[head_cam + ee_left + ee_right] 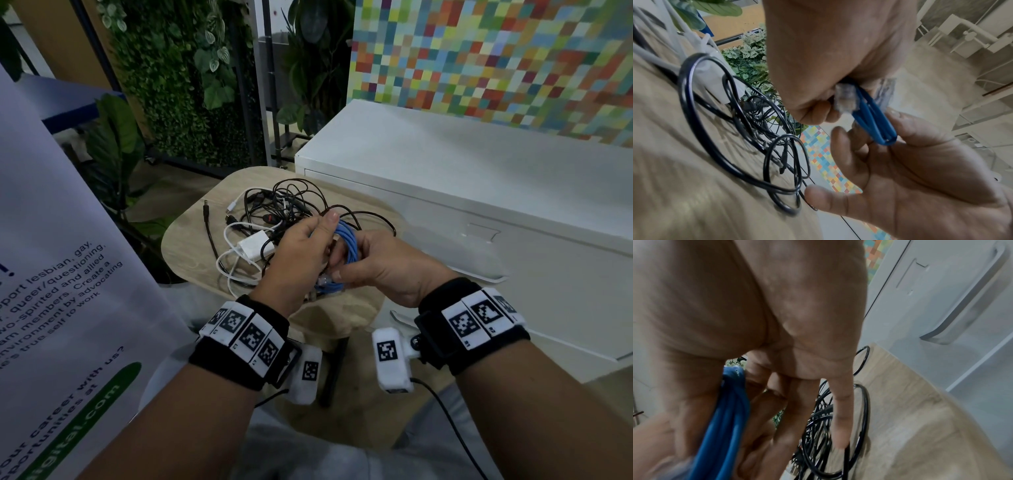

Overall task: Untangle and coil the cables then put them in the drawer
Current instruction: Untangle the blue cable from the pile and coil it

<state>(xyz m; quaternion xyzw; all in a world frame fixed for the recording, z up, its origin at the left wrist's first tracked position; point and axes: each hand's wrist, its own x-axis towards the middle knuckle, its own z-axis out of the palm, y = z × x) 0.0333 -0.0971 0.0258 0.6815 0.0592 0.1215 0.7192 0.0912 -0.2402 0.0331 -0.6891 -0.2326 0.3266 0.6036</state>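
Both hands hold the blue cable [346, 247] coil just above the stool [191, 233]: the right hand [380, 270] grips its loops, and the left hand [301, 250] pinches them from the other side. Black cables [291, 202] lie tangled on the stool behind. A loosened pinch could let the coil spring apart.

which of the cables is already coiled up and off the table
The blue cable: it is gathered into a coil and held between the left hand and right hand. The black cables and white cable lie tangled on the wooden table.
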